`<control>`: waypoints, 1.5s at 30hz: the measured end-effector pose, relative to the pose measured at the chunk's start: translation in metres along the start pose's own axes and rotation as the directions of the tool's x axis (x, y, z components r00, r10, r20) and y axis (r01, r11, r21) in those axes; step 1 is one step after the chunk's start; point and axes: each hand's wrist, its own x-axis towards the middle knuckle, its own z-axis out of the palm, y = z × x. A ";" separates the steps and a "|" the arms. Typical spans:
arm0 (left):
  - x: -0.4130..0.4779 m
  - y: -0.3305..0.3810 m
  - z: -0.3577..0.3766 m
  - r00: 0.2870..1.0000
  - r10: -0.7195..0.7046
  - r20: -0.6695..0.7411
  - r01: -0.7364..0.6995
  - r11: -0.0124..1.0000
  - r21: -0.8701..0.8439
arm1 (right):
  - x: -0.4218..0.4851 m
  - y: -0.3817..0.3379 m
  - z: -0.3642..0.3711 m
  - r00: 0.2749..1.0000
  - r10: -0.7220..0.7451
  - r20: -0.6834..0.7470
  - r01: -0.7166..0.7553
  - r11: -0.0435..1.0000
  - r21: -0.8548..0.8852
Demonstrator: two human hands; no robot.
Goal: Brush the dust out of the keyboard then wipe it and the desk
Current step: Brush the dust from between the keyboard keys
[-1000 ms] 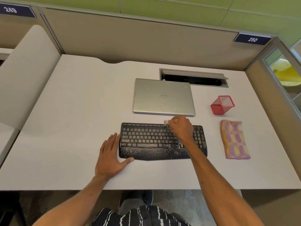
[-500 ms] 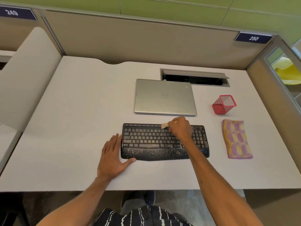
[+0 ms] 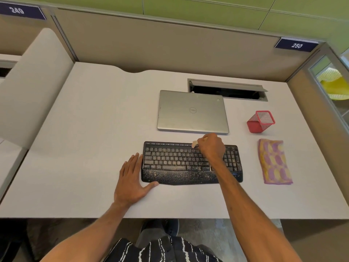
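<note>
a red wire-mesh pen cup (image 3: 261, 121) stands at the right of the worktop (image 3: 85, 148), its square mouth turned up and to the right, with its own mesh walls showing inside. behind it a long rectangular cable well (image 3: 226, 89) is sunk into the worktop with its grey flap raised. its inside is too dark to read.

the keyboard (image 3: 179, 163) lies near the front edge, black plastic with a curved, dimpled palm rest. pale dust speckles the keys and lies thickest along the rest. the right hand (image 3: 211, 146) is over the keyboard's top rows, right of centre, with its fingers curled round a small brush (image 3: 194, 143) whose pale bristle tip pokes out to the left onto the keys. the left hand (image 3: 132, 178) lies flat on the worktop just beside the keyboard's left end, fingers straight and together, thumb tip touching the front left corner.

a closed laptop (image 3: 192, 112), smooth brushed silver, sits just behind the keyboard. a folded cloth (image 3: 274, 161), soft and nubby with yellow and purple patches, lies right of the keyboard, apart from it. the worktop is matte pale grey.
</note>
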 end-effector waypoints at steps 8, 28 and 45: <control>-0.001 0.001 0.001 1.000 0.011 0.002 -0.011 1.000 0.024 | -0.009 0.000 0.000 0.985 -0.070 0.160 0.060 0.996 0.067; 0.002 0.010 0.011 0.998 -0.060 0.017 0.059 0.997 0.045 | -0.001 0.018 -0.019 0.997 -0.024 -0.076 0.022 1.000 -0.021; 0.001 0.012 0.014 0.998 -0.058 -0.005 0.058 0.995 0.080 | 0.008 0.040 -0.021 0.989 -0.136 0.050 0.134 0.990 0.041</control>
